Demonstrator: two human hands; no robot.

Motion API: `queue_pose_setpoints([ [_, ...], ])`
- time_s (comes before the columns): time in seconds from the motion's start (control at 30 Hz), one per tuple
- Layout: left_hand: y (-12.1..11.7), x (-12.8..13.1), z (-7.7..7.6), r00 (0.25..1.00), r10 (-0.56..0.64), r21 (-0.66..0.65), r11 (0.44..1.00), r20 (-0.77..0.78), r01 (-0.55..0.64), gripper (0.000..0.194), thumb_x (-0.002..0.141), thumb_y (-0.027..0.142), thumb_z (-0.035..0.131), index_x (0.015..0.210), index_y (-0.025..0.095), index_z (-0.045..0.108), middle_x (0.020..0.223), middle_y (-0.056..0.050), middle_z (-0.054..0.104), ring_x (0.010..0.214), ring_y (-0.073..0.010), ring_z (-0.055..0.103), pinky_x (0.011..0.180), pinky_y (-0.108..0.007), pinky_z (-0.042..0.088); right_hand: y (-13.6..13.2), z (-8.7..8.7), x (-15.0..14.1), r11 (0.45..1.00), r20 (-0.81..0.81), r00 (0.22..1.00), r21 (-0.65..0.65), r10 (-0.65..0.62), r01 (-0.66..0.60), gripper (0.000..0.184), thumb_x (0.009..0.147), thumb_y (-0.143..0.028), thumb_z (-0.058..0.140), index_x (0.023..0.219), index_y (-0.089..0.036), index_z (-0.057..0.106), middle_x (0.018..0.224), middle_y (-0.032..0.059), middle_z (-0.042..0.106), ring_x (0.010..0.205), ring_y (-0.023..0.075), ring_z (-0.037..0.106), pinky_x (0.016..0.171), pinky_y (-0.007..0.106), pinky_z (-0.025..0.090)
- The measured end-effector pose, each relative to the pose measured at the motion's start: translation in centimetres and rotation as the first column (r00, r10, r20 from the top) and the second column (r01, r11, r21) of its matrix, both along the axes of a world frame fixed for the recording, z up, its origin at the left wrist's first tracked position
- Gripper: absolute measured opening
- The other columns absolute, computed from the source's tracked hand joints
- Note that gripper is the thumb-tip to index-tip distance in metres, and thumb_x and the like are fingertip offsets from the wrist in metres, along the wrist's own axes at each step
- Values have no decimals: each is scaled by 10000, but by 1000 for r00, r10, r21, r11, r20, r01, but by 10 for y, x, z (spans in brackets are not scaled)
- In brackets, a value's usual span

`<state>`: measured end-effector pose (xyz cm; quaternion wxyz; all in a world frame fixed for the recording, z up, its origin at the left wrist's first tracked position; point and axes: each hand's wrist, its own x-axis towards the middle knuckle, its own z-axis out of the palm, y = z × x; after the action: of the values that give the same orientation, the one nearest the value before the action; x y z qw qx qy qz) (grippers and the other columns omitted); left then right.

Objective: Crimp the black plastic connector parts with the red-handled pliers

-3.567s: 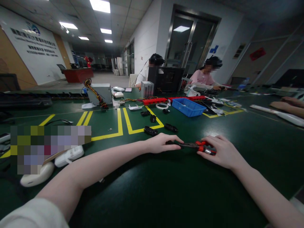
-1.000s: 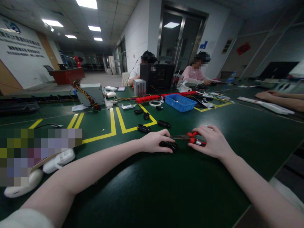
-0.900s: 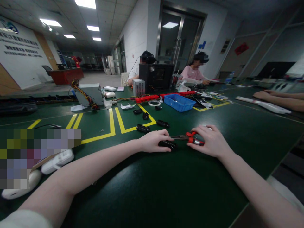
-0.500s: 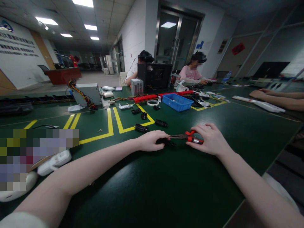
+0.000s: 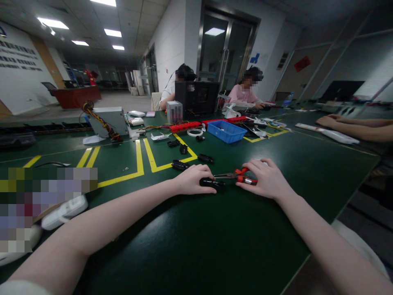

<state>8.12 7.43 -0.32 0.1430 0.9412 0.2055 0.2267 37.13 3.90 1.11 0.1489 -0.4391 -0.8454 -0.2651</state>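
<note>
My left hand [image 5: 196, 180] is closed around a small black plastic part [image 5: 216, 184], thumb below and fingers above, just over the green table [image 5: 172, 241]. In my right hand [image 5: 267, 178] is a pair of needle-nose pliers [image 5: 244, 177] with red handles. The handles are spread apart, and the long metal jaws point left, with their tips at the black part beside my left fingertips. Whether the jaws grip anything is too small to tell. Beyond my left hand lie several similar black parts [image 5: 205, 158].
A blue bin [image 5: 227, 132] stands past the black parts, in front of a red strip [image 5: 187, 126]. Farther back are a black computer case [image 5: 196, 98] and a metal power supply [image 5: 109, 121]. Two people sit across the table; another person's arms [image 5: 353, 127] rest at right.
My left hand has turned the black part so more of its side shows. The pliers' handles look more widely spread. The whole view has shifted slightly.
</note>
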Motion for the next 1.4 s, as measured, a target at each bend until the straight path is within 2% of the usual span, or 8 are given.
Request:
queue_pose_setpoints([
  [0.2, 1, 0, -1, 1000, -23, -23, 999, 10, 23, 357, 824, 458, 664, 1015, 158, 682, 1039, -84, 617, 932, -212, 599, 847, -328, 462, 0, -1, -3, 1000, 14, 999, -7, 29, -29, 536, 804, -647, 522, 989, -148, 590, 946, 112, 665, 866, 246, 603, 875, 407, 352],
  [0.4, 7, -1, -3, 995, -50, -126, 990, 85, 61, 362, 801, 386, 710, 1086, 164, 679, 1037, -86, 629, 956, -209, 605, 865, -316, 459, 0, -1, -2, 1000, 6, 1000, -10, 30, -30, 533, 806, -649, 516, 985, -152, 586, 948, 108, 663, 865, 243, 602, 875, 403, 349],
  [0.63, 10, -1, -4, 987, -70, -185, 978, 144, 97, 355, 766, 357, 748, 1054, 157, 693, 1025, -84, 646, 942, -199, 624, 869, -317, 468, -2, 0, -4, 998, -2, 1000, -49, 32, -32, 503, 805, -641, 514, 949, -165, 593, 905, 104, 665, 811, 234, 594, 839, 395, 354],
  [0.87, 10, -1, -3, 987, -54, -231, 969, 151, 89, 344, 751, 339, 763, 1027, 146, 692, 1019, -83, 655, 932, -190, 630, 869, -311, 478, -3, 0, -6, 999, -20, 1000, -47, 21, -22, 491, 811, -639, 505, 957, -180, 599, 922, 103, 661, 821, 241, 588, 812, 387, 346],
  [1.13, 10, -1, -4, 986, -51, -239, 967, 157, 88, 377, 742, 342, 770, 1046, 135, 685, 1020, -91, 664, 935, -196, 636, 854, -305, 480, -2, -1, -8, 996, -9, 1000, -88, 11, -12, 510, 808, -647, 502, 918, -158, 593, 865, 94, 650, 756, 215, 574, 775, 366, 346],
  [1.4, 6, -1, -2, 988, -50, -172, 982, 145, 75, 367, 762, 352, 752, 1063, 159, 667, 1050, -73, 689, 971, -199, 636, 877, -307, 467, -3, -1, -11, 996, 11, 1000, -89, 14, -12, 501, 808, -652, 495, 901, -171, 595, 837, 90, 651, 711, 205, 562, 743, 355, 345],
])
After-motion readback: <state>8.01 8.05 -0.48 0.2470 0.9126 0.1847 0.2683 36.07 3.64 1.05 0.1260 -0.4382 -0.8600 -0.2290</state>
